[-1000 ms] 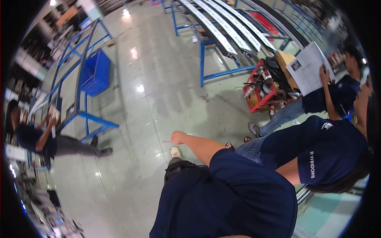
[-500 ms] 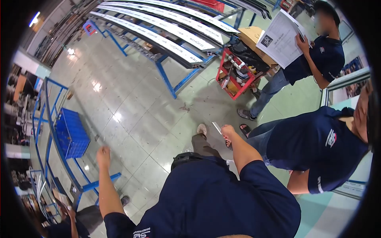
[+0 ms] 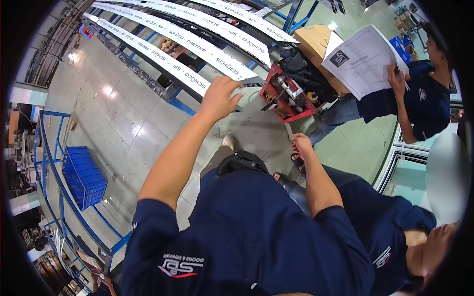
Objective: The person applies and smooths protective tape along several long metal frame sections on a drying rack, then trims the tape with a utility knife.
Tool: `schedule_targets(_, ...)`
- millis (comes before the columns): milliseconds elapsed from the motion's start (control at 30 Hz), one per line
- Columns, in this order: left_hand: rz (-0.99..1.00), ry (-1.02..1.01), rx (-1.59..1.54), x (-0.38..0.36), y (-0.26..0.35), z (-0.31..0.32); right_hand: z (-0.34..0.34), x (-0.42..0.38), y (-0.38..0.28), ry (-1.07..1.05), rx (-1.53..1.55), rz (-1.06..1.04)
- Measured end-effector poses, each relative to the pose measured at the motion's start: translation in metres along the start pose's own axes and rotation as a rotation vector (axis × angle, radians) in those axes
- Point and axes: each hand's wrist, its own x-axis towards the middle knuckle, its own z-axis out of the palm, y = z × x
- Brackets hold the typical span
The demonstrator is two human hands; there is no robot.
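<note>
My left hand (image 3: pixel 220 98) is raised at the near end of the long profiles (image 3: pixel 197 81), which carry white printed film. Its fingers are apart and partly curled, with nothing seen between them; whether it touches a profile is unclear. My right hand (image 3: pixel 301 144) is closed on a thin, light-coloured strip (image 3: pixel 289 130) that points up and away from me, just below the red tool cart (image 3: pixel 292 117).
A co-worker (image 3: pixel 419 93) at the upper right holds printed sheets (image 3: pixel 363 61). Another person (image 3: pixel 375 217) stands close on my right. The cart and a cardboard box (image 3: pixel 312 42) are ahead. Blue frames and a blue crate (image 3: pixel 85 176) stand at left.
My left hand has swung from low at the left up to the profile ends, its fingers now apart. The profiles and cart appear nearer. My right hand still holds the strip.
</note>
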Motion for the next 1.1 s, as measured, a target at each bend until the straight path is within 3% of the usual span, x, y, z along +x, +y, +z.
schedule_targets(167,0.164,-0.083,0.043,0.114,-0.032,0.09,-0.016,-0.001,-0.05,0.1,0.137,-0.123)
schedule_targets(333,0.201,-0.231,0.132,0.155,-0.06,0.152,-0.05,0.003,-0.088,0.171,0.22,-0.155)
schedule_targets(467,0.236,-0.14,0.153,0.162,-0.059,0.158,-0.076,0.006,-0.107,0.138,0.216,-0.187)
schedule_targets(667,0.248,-0.233,0.026,0.168,-0.061,0.151,-0.115,0.091,-0.138,-0.058,0.071,-0.156)
schedule_targets(700,0.248,-0.286,-0.031,0.173,-0.059,0.146,-0.122,0.109,-0.147,-0.139,0.029,-0.256)
schedule_targets(833,0.207,-0.265,-0.047,0.174,-0.048,0.149,-0.129,0.15,-0.214,-0.198,-0.082,-0.248)
schedule_targets(1100,-0.063,-0.286,-0.085,0.191,-0.038,0.136,-0.114,0.185,-0.289,-0.329,-0.141,-0.297)
